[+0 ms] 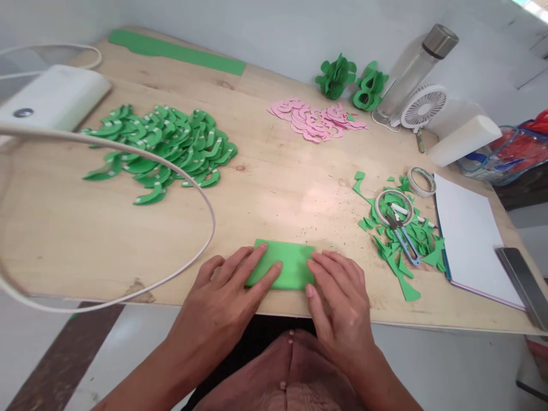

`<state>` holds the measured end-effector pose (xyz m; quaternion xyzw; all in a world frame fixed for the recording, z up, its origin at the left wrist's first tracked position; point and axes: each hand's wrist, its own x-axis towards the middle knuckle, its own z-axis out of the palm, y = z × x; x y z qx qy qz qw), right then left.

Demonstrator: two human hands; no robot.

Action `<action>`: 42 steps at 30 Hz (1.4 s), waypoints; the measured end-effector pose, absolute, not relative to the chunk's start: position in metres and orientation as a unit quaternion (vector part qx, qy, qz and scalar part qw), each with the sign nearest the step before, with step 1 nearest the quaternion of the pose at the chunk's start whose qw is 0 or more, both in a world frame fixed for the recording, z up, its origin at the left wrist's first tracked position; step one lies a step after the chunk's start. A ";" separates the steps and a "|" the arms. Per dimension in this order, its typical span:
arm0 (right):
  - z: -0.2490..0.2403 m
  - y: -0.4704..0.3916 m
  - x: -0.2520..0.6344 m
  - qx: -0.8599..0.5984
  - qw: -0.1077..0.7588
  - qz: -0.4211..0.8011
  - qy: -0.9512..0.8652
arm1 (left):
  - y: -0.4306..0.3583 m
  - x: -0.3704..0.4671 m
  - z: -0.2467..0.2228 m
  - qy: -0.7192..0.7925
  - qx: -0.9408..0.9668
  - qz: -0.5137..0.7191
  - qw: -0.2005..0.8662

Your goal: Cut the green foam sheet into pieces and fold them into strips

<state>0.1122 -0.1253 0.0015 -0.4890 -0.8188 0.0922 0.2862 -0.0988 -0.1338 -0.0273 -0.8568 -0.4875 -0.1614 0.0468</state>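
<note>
A folded rectangle of bright green paper (286, 273) lies flat near the table's front edge, between my two hands. My left hand (226, 288) rests over its left end, index finger and thumb stretched out on its surface. At the right end, my right hand (340, 291) touches the paper with its fingertips. Its fingers are extended close together, with the thumb apart near the front corner. How many layers the paper has is hard to tell.
Green cut-out pieces (171, 142) are heaped at left, pink ones (317, 120) at back. Scissors (405, 237) and a tape roll (394, 206) lie on green scraps at right, beside white sheets (473, 234) and a phone (524, 285). A white cable (209, 211) loops across the left.
</note>
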 end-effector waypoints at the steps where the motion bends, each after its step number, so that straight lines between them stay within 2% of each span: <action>1: 0.003 -0.123 0.109 -0.482 0.267 0.088 -0.830 | -0.133 -0.099 -0.027 -0.485 -0.858 -0.160 0.050; 6: 0.003 -0.116 0.106 -0.473 0.178 0.077 -0.860 | -0.133 -0.098 -0.025 -0.488 -0.857 -0.159 0.053; 14: 0.002 -0.118 0.106 -0.469 0.168 0.054 -0.865 | -0.134 -0.098 -0.025 -0.486 -0.859 -0.154 0.048; 32: -0.010 -0.122 0.102 -0.424 0.061 -0.004 -0.904 | -0.137 -0.096 -0.021 -0.504 -0.848 -0.157 0.039; 42: -0.009 -0.121 0.101 -0.420 0.062 -0.007 -0.905 | -0.168 -0.066 -0.030 -0.513 -0.815 -0.268 -0.024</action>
